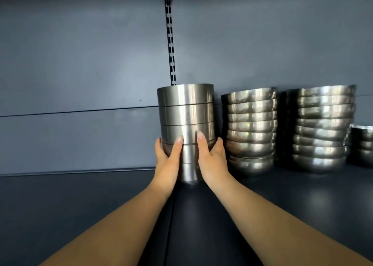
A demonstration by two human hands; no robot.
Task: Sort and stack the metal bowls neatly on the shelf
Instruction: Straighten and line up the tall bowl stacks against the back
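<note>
While both hands clasp the straight-walled stack [185, 112], the step in hand appears to be placing that stack on the shelf [80, 205]. Whether its base already rests on the shelf surface or hovers just above cannot be told; the lowest bowl meets a dark reflection at the shelf seam.

Left to right:

1. Left hand [166, 160]: grips the lower part of the stack from its 9 o'clock side. The fingers curl round the far side, out of view; the thumb lies upright against the front wall.
2. Straight-walled stack: several cylindrical metal bowls nested upright, edges aligned, standing before the slotted upright [170, 43] of the back panel [80, 64].
3. Right hand [212, 160]: grips the same stack from its 3 o'clock side, thumb upright on the front wall, fingers wrapped behind.
4. Rounded stack [250, 130]: curved bowls nested rim-up, just beside the held stack at its 3 o'clock, leaning slightly.
5. Second rounded stack [323, 128]: near the first, further toward 3 o'clock.
6. Short stack [363, 144]: cut off at the frame edge.

Next move, as judged: settle the stack flat, keep a gap from the rounded stack, then release both hands evenly so the column does not tip.
</note>
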